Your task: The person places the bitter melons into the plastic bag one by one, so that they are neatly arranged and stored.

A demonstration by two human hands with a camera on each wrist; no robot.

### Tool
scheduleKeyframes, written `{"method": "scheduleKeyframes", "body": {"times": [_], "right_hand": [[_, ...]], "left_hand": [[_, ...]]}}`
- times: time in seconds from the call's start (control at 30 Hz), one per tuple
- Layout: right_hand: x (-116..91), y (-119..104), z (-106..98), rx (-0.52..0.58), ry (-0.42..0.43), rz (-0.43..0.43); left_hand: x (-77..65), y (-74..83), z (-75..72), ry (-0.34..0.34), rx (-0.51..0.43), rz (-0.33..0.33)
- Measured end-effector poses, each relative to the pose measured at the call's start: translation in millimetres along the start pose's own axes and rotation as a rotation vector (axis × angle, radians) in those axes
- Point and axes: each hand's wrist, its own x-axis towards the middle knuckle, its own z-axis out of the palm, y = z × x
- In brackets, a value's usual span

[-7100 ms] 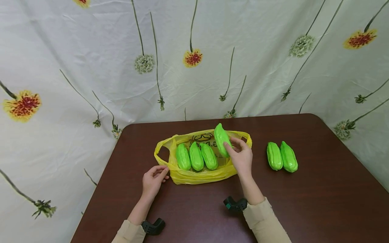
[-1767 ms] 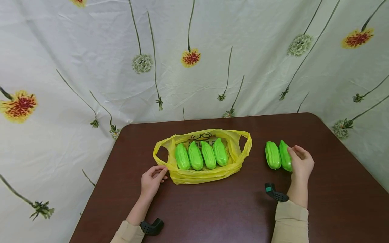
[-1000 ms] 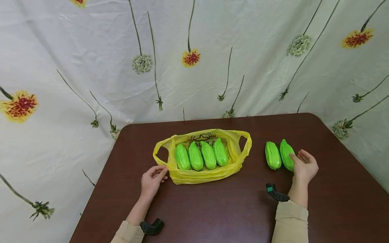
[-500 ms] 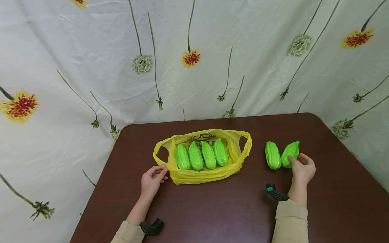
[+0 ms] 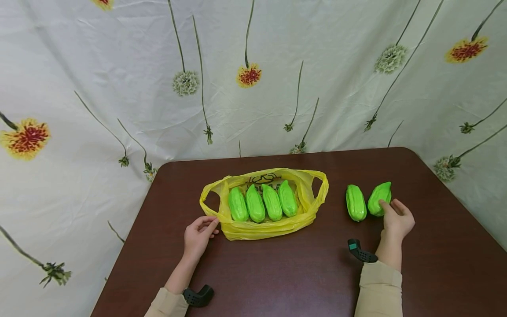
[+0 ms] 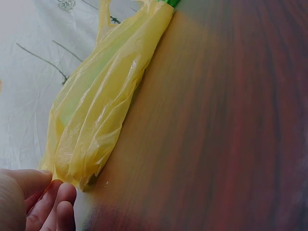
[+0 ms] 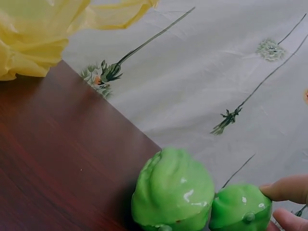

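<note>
A yellow plastic bag [image 5: 261, 231] lies with its mouth spread wide, several glossy green bitter melons [image 5: 255, 204] side by side in it. My left hand [image 5: 196, 235] pinches the bag's near left corner between thumb and fingers. In the left wrist view, the yellow plastic bag [image 6: 96, 110] stretches away from those fingertips. To the right, my right hand [image 5: 397, 220] holds a bitter melon [image 5: 380, 197] by its right side, thumb in front; its far fingers are partly hidden. Another bitter melon [image 5: 356, 203] lies just left of it; both show in the right wrist view.
The dark brown table [image 5: 269, 273] has its far edge just behind the bag. Behind it hangs a white cloth [image 5: 138, 66] printed with flowers. Black wrist cameras [image 5: 199, 295] sit on both wrists.
A fourth melon was set down in the bag. The right hand moved right to the loose pair and turned the right-hand melon, its tip now pointing rightward. The left hand stays put.
</note>
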Motion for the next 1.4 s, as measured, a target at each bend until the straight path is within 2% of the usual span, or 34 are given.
{"method": "scheduleKeyframes", "body": {"times": [0.27,0.47,0.57,1.1,1.4], "right_hand": [[-9,-9,3,0.068,-0.008,-0.021],[-17,-17,11,0.147,-0.012,-0.069],[-22,-21,17,0.167,-0.023,-0.104],[-58,-32,49,0.249,-0.148,-0.250],[-81,-32,65,0.223,-0.220,-0.341]], "left_hand": [[0.6,3.5,-0.7,-0.013,-0.017,-0.048],[-7.7,26.7,-0.8,-0.028,-0.007,-0.056],[-10.5,32.2,-1.3,-0.034,-0.008,-0.047],[-11.1,35.5,-0.1,-0.017,0.001,-0.056],[-10.3,33.2,-0.5,-0.019,-0.019,-0.047]]}}
